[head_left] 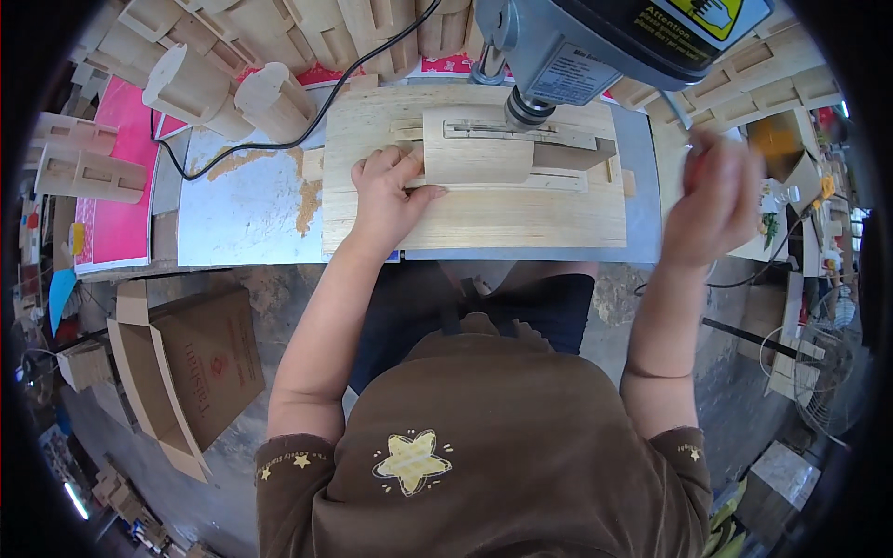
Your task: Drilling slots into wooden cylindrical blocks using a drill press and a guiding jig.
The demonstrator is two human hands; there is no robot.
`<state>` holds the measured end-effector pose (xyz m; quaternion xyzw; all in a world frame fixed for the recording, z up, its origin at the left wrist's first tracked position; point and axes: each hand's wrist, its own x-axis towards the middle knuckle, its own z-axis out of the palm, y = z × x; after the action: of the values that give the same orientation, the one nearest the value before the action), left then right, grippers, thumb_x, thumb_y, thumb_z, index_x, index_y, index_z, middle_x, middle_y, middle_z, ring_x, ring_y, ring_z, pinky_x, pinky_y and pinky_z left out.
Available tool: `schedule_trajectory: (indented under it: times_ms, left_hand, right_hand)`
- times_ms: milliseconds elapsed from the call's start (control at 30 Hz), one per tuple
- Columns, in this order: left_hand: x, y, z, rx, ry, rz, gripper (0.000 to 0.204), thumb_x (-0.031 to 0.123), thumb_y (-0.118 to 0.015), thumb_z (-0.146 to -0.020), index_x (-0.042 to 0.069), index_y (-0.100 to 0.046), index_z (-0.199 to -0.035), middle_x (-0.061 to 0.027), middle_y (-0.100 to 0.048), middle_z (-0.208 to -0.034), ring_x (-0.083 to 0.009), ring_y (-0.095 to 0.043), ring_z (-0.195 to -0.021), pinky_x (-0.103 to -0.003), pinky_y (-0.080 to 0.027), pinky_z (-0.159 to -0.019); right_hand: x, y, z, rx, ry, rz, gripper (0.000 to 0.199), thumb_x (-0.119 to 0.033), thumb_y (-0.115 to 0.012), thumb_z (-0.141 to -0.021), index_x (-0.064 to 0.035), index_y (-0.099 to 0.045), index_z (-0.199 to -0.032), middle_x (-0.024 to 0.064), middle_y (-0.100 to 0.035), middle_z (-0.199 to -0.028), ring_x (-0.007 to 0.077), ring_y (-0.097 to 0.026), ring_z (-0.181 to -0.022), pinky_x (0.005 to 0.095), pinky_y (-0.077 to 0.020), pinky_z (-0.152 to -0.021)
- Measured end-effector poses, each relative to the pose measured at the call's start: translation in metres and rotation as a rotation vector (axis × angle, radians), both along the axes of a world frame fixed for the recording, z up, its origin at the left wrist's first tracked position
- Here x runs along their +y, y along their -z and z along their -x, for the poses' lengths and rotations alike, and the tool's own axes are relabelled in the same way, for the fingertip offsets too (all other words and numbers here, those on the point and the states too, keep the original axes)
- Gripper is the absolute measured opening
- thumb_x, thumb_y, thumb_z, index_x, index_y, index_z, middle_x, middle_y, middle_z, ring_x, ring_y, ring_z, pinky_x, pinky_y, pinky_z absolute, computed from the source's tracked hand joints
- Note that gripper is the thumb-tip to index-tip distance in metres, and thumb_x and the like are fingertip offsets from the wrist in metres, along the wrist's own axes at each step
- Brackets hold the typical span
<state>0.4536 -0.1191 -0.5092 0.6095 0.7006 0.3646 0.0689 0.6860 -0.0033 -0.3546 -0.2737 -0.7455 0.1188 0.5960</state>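
A pale rounded wooden block [479, 160] lies in a wooden jig [558, 183] fixed on a plywood board [391, 228]. My left hand [383, 191] grips the left end of the block, thumb along its near side, fingertips partly hidden behind the block's end. Over the block's far side hangs the chuck [530, 110] of a grey drill press [567, 51]; the tip below the chuck cannot be made out. My right hand [712, 200] is raised at the right, beside a grey lever [676, 110]. Motion smears its fingers, and whether it holds anything is unclear.
Several grooved wooden cylinders [191, 84] crowd the back and left of the table. A black cable [321, 116] crosses the tabletop [251, 223], where sawdust lies. Lower left stands an open cardboard box [200, 363]; lower right, a wire-caged fan [823, 372].
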Motion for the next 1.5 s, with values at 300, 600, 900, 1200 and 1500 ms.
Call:
schedule_trajectory:
  times_ms: [300,600,900,1200,1500]
  left_hand:
    - [0.025,0.001,-0.035,-0.014,0.006,-0.037,0.051,0.022,-0.078,-0.059,0.014,-0.064,-0.107,-0.0044,-0.058,-0.094,-0.0249,-0.052,-0.094,-0.042,-0.03,-0.084]
    - [0.019,0.0,-0.032,-0.022,0.0,-0.025,0.052,0.022,-0.079,-0.058,0.012,-0.064,-0.107,-0.005,-0.057,-0.091,-0.025,-0.052,-0.094,-0.042,-0.03,-0.085]
    - [0.022,0.002,-0.032,-0.01,0.019,-0.091,0.047,0.021,-0.077,-0.06,0.014,-0.065,-0.106,-0.0009,-0.052,-0.079,-0.0212,-0.049,-0.083,-0.039,-0.028,-0.083]
    - [0.023,0.003,-0.033,-0.017,0.02,-0.087,0.05,0.02,-0.078,-0.06,0.013,-0.064,-0.108,-0.0004,-0.051,-0.078,-0.0203,-0.049,-0.081,-0.038,-0.028,-0.083]
    - [0.019,-0.001,-0.032,-0.043,0.0,-0.025,0.05,0.02,-0.079,-0.058,0.014,-0.065,-0.105,-0.0037,-0.055,-0.087,-0.0241,-0.051,-0.09,-0.042,-0.03,-0.084]
  right_hand:
    - [0.102,-0.082,0.042,-0.183,-0.133,-0.06,0.024,-0.013,-0.049,-0.085,0.0073,-0.061,-0.088,0.0069,-0.062,-0.076,0.0112,-0.054,-0.072,0.0239,-0.0427,-0.064]
    - [0.022,-0.074,0.019,-0.108,0.086,0.175,0.024,-0.017,-0.053,-0.089,0.0027,-0.066,-0.095,-0.0003,-0.051,-0.064,0.0025,-0.04,-0.053,0.0186,-0.0274,-0.046]
    - [-0.017,0.044,-0.002,-0.089,-0.077,0.223,0.013,-0.002,-0.051,-0.083,0.0049,-0.062,-0.086,0.0065,-0.056,-0.064,0.0141,-0.049,-0.055,0.0261,-0.0392,-0.057]
    - [0.018,0.083,0.006,-0.046,-0.188,-0.194,0.007,-0.001,-0.053,-0.077,0.0026,-0.059,-0.082,0.0122,-0.06,-0.069,0.0252,-0.054,-0.058,0.0402,-0.0469,-0.071]
    - [0.044,-0.053,0.005,-0.072,0.014,0.059,0.022,-0.016,-0.053,-0.086,0.0041,-0.06,-0.084,0.0086,-0.059,-0.068,0.0158,-0.053,-0.06,0.0289,-0.0433,-0.059]
